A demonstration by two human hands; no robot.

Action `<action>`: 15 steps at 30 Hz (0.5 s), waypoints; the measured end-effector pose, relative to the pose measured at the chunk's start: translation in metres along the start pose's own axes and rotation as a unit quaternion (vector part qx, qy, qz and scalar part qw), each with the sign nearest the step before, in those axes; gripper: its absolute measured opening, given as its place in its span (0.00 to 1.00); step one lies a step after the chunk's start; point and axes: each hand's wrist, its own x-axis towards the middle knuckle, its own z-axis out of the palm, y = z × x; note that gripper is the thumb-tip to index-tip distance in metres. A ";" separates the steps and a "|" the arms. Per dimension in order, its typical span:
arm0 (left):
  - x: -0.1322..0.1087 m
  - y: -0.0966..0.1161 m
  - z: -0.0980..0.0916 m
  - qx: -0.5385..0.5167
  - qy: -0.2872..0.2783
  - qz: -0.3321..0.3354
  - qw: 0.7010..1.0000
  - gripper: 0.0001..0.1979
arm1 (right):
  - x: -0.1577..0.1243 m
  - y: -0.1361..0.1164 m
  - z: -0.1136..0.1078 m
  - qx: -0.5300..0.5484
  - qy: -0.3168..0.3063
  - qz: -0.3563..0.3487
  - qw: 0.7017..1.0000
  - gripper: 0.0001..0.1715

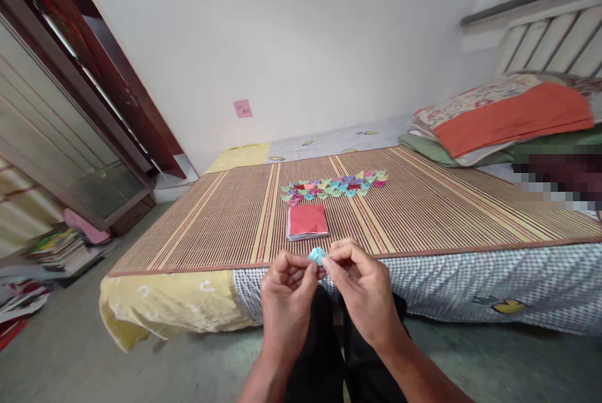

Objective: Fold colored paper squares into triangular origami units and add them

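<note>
A small light-blue folded paper is pinched between both hands above the near edge of the striped mat. My left hand grips its left side with thumb and fingertips. On the right side, my right hand holds it the same way, fingers closed. Just beyond the hands lies a square stack of paper with a red sheet on top. Behind that stack, several small folded paper pieces in many colours sit in rows.
The striped mat covers a bed with a checked and yellow sheet hanging over its front. Folded bedding is piled at the right, below a radiator. A pink note is on the wall. Magazines lie at the left.
</note>
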 end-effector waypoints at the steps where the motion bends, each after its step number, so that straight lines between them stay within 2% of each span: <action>1: 0.000 0.000 0.000 0.001 0.001 0.002 1.000 0.11 | 0.000 0.001 0.001 0.001 0.001 0.002 1.000 0.09; 6: -0.002 -0.003 -0.003 0.003 0.001 0.008 1.000 0.10 | -0.002 0.005 0.004 0.029 -0.003 0.028 0.999 0.09; 10: 0.000 -0.006 -0.005 0.008 -0.001 0.018 1.000 0.10 | 0.000 0.007 0.003 0.048 -0.003 0.074 0.996 0.08; 13: 0.002 -0.005 -0.006 -0.001 -0.020 0.015 1.000 0.11 | 0.003 0.005 0.001 0.053 -0.031 0.104 0.993 0.09; 15: 0.003 -0.003 -0.006 -0.012 -0.035 0.007 0.999 0.12 | 0.005 0.003 -0.002 0.041 -0.064 0.098 0.992 0.08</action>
